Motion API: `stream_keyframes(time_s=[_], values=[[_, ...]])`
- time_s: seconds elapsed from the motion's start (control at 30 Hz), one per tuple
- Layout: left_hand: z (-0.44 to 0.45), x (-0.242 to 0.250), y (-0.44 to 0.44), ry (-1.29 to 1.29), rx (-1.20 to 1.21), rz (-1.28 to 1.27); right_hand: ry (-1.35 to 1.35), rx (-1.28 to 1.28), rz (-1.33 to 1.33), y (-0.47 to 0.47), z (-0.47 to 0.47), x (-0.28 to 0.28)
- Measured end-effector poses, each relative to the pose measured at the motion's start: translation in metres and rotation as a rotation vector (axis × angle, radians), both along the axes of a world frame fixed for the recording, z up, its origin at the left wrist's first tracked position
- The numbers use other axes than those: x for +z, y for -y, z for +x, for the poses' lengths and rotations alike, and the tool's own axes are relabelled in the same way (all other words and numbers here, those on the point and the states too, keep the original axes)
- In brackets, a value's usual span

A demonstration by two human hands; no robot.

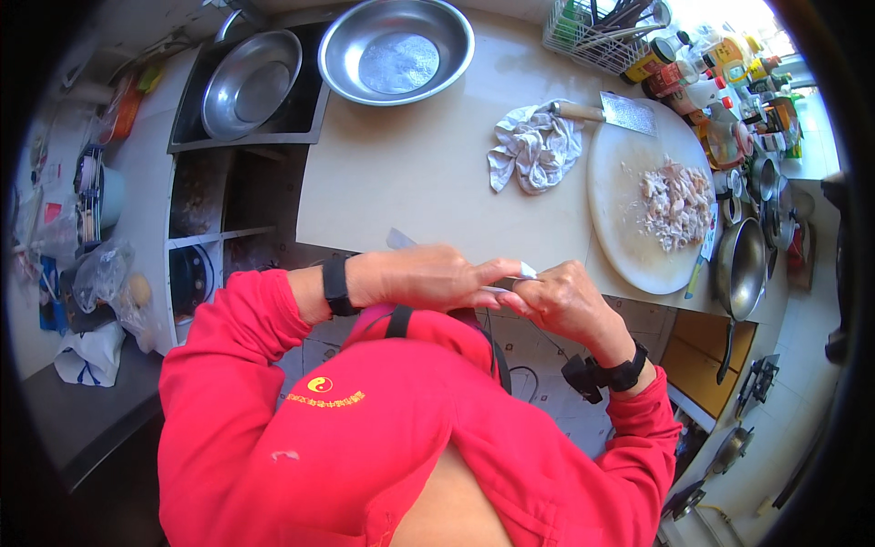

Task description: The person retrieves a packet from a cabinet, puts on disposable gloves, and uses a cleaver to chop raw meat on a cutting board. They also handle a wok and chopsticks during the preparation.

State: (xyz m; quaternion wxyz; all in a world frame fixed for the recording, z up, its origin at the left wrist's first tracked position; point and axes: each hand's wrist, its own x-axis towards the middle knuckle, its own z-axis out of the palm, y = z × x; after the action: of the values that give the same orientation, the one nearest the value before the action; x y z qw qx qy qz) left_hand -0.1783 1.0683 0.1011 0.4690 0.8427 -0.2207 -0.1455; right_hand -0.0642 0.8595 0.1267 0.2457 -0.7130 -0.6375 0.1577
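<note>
In front of my chest, at the counter's near edge, my left hand point(427, 279) and my right hand point(564, 301) meet at the fingertips. A white covering point(528, 271) wraps the tip of an extended finger of my left hand. The curled fingers of my right hand pinch at a thin pale strip point(493, 290) between the hands; its material cannot be told. Behind my left hand a flat greyish piece point(400, 238) sticks out over the counter edge. Chopped pale raw meat point(677, 202) lies on a round white cutting board point(615, 225). A cleaver point(629, 113) rests on the board's far edge.
A crumpled cloth point(536, 147) lies under the cleaver's handle. Two steel basins point(396, 55) point(253, 85) stand at the back left. A knife with a green handle point(698, 263) lies at the board's right rim, beside a frying pan point(740, 267). Bottles and a utensil rack point(588, 44) line the back right.
</note>
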Motion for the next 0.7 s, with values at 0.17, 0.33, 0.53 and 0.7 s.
stream_keyframes(time_s=[0.17, 0.33, 0.53, 0.7], values=[[-0.007, -0.001, -0.027, 0.151, 0.095, -0.014, 0.002, -0.003, -0.003, 0.006, 0.000, 0.008], [-0.015, -0.003, -0.047, 0.002, 0.159, -0.059, -0.035, -0.037, -0.026, 0.018, 0.004, 0.008], [-0.022, -0.007, -0.055, -0.098, 0.256, -0.107, -0.141, -0.192, -0.139, 0.027, 0.009, 0.003], [-0.016, -0.007, -0.056, -0.183, 0.374, -0.111, 0.046, -0.466, -0.168, 0.013, 0.029, 0.023]])
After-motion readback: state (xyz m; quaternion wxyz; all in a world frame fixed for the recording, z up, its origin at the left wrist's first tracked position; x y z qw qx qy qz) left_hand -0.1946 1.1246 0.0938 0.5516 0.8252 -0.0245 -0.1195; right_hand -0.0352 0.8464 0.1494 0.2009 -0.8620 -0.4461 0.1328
